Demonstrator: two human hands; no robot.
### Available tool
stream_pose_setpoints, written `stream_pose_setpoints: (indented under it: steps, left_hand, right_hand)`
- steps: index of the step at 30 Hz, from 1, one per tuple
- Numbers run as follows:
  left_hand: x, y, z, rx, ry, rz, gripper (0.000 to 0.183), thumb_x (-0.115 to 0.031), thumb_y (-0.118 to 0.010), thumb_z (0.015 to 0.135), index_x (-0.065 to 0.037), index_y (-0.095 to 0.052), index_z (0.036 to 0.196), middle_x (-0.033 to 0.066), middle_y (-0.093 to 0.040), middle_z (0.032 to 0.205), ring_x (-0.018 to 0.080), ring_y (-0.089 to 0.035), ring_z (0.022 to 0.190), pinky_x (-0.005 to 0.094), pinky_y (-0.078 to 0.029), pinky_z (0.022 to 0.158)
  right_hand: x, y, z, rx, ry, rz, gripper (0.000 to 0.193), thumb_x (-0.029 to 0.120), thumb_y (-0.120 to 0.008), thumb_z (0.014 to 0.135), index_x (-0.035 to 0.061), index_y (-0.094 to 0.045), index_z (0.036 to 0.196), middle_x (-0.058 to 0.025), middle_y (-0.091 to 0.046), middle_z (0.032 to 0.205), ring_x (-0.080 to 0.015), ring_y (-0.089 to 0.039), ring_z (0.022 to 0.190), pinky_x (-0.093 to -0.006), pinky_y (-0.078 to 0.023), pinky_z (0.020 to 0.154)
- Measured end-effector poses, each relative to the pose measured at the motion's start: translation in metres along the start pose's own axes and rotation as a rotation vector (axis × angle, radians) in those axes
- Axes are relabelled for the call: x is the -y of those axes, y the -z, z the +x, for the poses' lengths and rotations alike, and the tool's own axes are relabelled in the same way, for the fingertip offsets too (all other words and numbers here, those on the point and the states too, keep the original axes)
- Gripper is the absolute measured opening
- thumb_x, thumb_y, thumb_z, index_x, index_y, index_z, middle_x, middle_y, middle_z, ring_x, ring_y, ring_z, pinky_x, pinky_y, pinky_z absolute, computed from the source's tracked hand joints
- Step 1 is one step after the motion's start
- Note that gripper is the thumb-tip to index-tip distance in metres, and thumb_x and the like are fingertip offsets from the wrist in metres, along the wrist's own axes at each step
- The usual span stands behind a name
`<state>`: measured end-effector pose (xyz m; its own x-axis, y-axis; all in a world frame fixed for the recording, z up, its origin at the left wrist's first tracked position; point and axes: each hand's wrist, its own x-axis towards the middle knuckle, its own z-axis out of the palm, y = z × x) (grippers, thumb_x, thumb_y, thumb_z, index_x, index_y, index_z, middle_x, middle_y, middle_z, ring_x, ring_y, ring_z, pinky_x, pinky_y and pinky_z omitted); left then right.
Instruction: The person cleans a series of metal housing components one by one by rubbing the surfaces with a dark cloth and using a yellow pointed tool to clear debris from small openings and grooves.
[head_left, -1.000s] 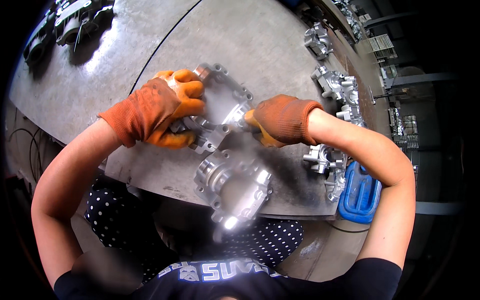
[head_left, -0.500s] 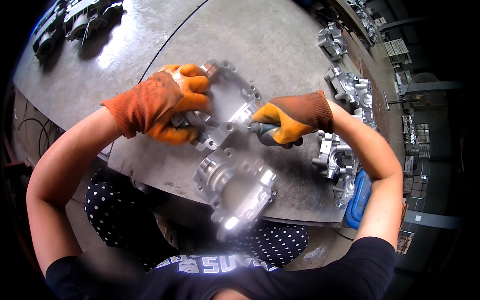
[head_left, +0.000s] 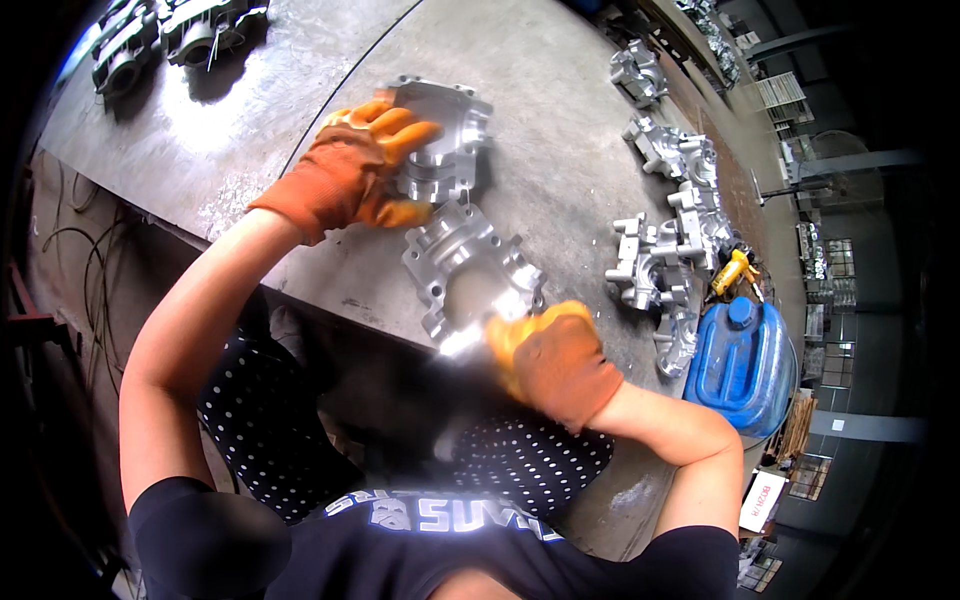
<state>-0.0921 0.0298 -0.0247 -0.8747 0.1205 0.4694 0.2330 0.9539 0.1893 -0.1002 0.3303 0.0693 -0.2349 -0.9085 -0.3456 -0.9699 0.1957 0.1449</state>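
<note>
My left hand (head_left: 365, 170), in an orange work glove, is spread over the left end of a silver metal casting (head_left: 458, 128) lying on the steel table. Its thumb is near the casting's closest edge and its fingers reach over the top. A second metal casting (head_left: 480, 278) with a wide central opening lies closer to me, right by the first one. My right hand (head_left: 555, 362), gloved too and blurred, has its fingers curled at this casting's near right corner. Whether a tool is also inside that hand is hidden.
Several more castings (head_left: 650, 262) stand in a row along the table's right side. Beyond them are a blue jerrycan (head_left: 738, 365) and a yellow tool (head_left: 733, 272). Dark-shadowed castings (head_left: 200, 35) sit at the far left. A thin dark line (head_left: 350, 85) crosses the grey steel table (head_left: 545, 130).
My right hand has left the far casting and come down to the nearer one; the dark tool it held no longer shows. Both castings appear farther from me, my left hand still on the far one.
</note>
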Motion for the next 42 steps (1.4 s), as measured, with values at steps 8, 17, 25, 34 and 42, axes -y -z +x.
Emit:
stream_pose_setpoints:
  steps: [8,17,25,34,42]
  left_hand:
    - [-0.049,0.02,-0.048,0.14,0.1,0.109,0.084,-0.04,-0.086,0.07,-0.015,-0.052,0.143,0.007,-0.065,0.121,0.0292,-0.063,0.113,0.0461,-0.044,0.099]
    - [-0.087,0.021,-0.067,0.08,0.124,-0.02,0.04,-0.036,-0.077,0.077,-0.012,-0.062,0.106,0.0046,-0.065,0.092,0.0261,-0.066,0.093,0.0429,-0.045,0.098]
    - [-0.083,0.038,-0.075,0.131,0.139,-0.189,0.042,-0.041,-0.077,0.077,-0.012,-0.064,0.104,0.006,-0.066,0.089,0.028,-0.066,0.09,0.0432,-0.047,0.091]
    - [-0.096,0.034,-0.075,0.155,0.158,-0.105,0.062,-0.048,-0.067,0.087,-0.003,-0.063,0.129,0.0059,-0.069,0.091,0.0249,-0.066,0.088,0.0405,-0.046,0.086]
    - [-0.098,0.034,-0.074,0.159,0.172,-0.152,0.052,-0.047,-0.067,0.088,-0.004,-0.068,0.116,0.0074,-0.07,0.086,0.0256,-0.067,0.086,0.0409,-0.047,0.086]
  right_hand:
    - [-0.111,-0.028,0.022,-0.003,-0.595,-0.418,0.026,0.029,-0.066,0.085,0.0263,-0.068,0.111,-0.0055,-0.074,0.087,-0.0279,-0.072,0.08,-0.044,-0.052,0.071]
    - [-0.075,0.004,-0.003,-0.233,-0.589,0.585,0.037,0.028,-0.061,0.094,-0.0005,-0.054,0.117,-0.0314,-0.067,0.102,-0.0492,-0.066,0.092,-0.0533,-0.053,0.082]
    - [0.035,-0.03,0.047,-0.359,-0.548,-0.08,0.027,0.028,-0.074,0.081,0.0099,-0.061,0.096,-0.0103,-0.069,0.077,-0.03,-0.07,0.068,-0.0432,-0.051,0.06]
    - [0.059,-0.024,0.064,-0.213,-0.745,-0.321,0.012,0.022,-0.066,0.085,0.0117,-0.06,0.088,-0.0048,-0.067,0.071,-0.0252,-0.068,0.06,-0.0408,-0.05,0.058]
    - [0.062,-0.027,0.065,-0.196,-0.752,-0.326,0.011,0.021,-0.065,0.084,0.0122,-0.059,0.087,-0.0041,-0.067,0.07,-0.025,-0.069,0.06,-0.0401,-0.05,0.059]
